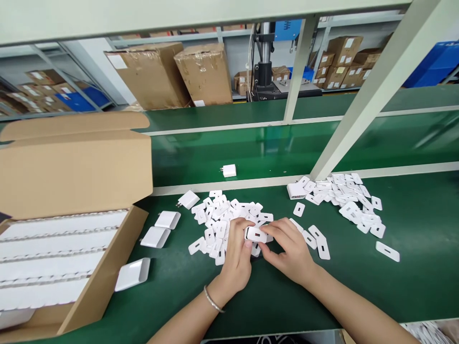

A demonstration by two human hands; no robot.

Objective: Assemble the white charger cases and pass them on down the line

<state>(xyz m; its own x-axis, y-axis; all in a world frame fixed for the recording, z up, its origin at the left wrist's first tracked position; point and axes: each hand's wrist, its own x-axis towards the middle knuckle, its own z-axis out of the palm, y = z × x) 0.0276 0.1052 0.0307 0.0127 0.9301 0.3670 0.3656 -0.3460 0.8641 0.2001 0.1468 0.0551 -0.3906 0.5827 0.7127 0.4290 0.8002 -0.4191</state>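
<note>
My left hand [234, 260], with a bracelet at the wrist, is closed around a white charger housing, mostly hidden by the fingers. At its end sits a small white cover plate [256, 234] with a dark slot. The fingertips of my right hand [291, 251] pinch this plate's right edge. Whether it is fully seated I cannot tell. Beneath both hands spreads a heap of loose white cover plates [218, 224]. A few more slotted plates [322, 247] lie just right of my right hand.
An open cardboard box [103, 282] with rows of white pieces stands left. White charger housings [132, 274] lie beside it. Another plate pile [344, 191] is at the right. One charger [229, 170] lies on the green belt [179, 162] behind. A slanted metal post [369, 100] rises there.
</note>
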